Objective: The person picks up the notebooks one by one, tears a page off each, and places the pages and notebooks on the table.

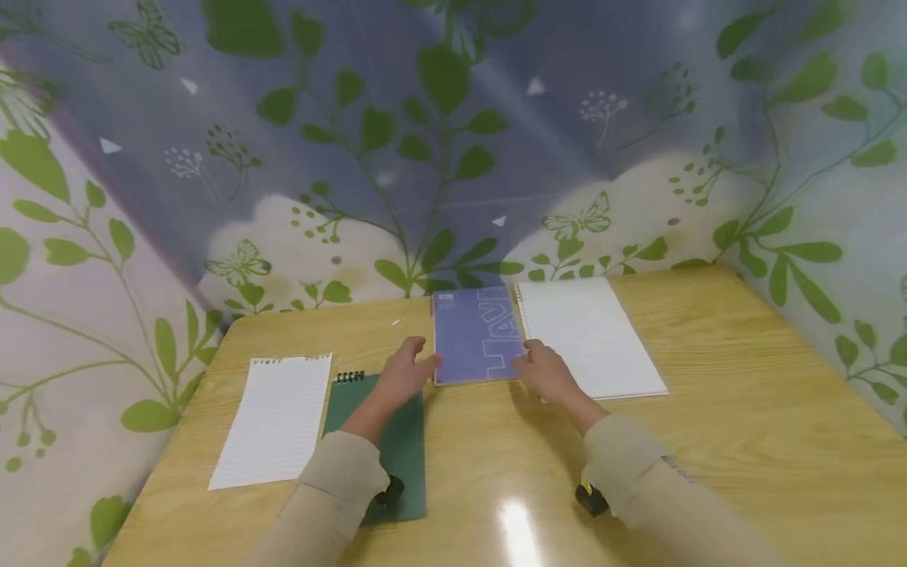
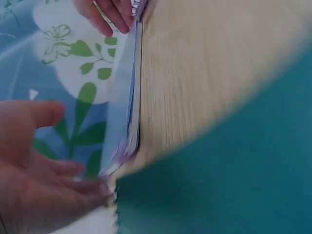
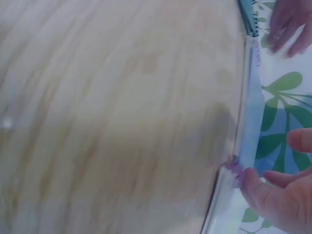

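A blue-purple notebook (image 1: 468, 339) with large outlined letters lies on the wooden table between both hands. My left hand (image 1: 405, 374) is at its left edge, fingers fairly straight and thumb spread apart. At the right edge, my right hand (image 1: 549, 372) has its fingertips on or close to the notebook's corner, with the thumb raised in the right wrist view. Neither hand is seen gripping it. To the right, partly under the right hand, is a white spiral pad (image 1: 591, 335). A dark green spiral notebook (image 1: 400, 465) lies beneath the left forearm.
A torn-out lined sheet (image 1: 272, 421) lies at the left of the table (image 1: 737, 441). A small white scrap (image 1: 395, 322) sits near the back. Patterned curtain-like walls (image 1: 453, 157) with green leaves rise behind the table and at both sides.
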`<control>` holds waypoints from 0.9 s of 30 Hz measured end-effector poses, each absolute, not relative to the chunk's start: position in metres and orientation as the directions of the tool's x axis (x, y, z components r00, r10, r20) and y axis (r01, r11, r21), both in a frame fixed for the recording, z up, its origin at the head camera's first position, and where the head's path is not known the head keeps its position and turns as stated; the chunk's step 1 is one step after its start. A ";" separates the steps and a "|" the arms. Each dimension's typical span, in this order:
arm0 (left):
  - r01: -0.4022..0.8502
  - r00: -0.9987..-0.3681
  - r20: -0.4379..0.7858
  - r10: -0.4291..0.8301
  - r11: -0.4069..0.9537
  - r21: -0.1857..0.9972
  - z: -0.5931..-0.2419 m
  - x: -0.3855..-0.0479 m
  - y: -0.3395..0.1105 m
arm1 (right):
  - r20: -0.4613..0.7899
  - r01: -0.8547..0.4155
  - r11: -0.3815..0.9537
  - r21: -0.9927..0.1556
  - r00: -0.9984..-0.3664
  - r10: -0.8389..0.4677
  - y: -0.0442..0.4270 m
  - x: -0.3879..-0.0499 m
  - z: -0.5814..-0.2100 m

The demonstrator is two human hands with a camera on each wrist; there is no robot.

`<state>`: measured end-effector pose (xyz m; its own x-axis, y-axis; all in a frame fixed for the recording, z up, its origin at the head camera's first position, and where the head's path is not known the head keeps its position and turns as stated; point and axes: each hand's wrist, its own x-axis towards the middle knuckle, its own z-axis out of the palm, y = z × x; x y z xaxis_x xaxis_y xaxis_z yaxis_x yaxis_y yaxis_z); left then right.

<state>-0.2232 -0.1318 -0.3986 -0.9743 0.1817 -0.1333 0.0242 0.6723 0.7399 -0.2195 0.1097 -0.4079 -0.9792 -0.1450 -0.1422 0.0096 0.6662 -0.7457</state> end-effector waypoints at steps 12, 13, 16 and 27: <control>-0.119 -0.947 -0.304 0.106 0.762 0.637 -0.390 -0.252 -0.089 | -0.327 0.256 0.530 -0.809 -0.944 -0.044 0.114 -0.237 -0.404; -0.131 -0.950 -0.301 0.077 0.779 0.613 -0.388 -0.253 -0.087 | -0.329 0.267 0.505 -0.821 -0.944 -0.037 0.115 -0.237 -0.403; -0.176 -0.969 -0.245 -0.025 0.764 0.621 -0.385 -0.259 -0.080 | -0.328 0.279 0.433 -0.857 -0.944 -0.042 0.118 -0.240 -0.403; -0.266 -0.962 -0.266 0.062 0.009 0.964 -0.388 -0.261 -0.069 | -0.366 0.336 0.290 -0.896 -0.929 -0.055 0.126 -0.238 -0.405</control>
<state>-0.2611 -0.0686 -0.3881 -0.9620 0.0621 -0.2661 -0.2660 0.0088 0.9639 -0.2379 0.1257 -0.4052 -0.9290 -0.0548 -0.3661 0.3361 0.2895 -0.8962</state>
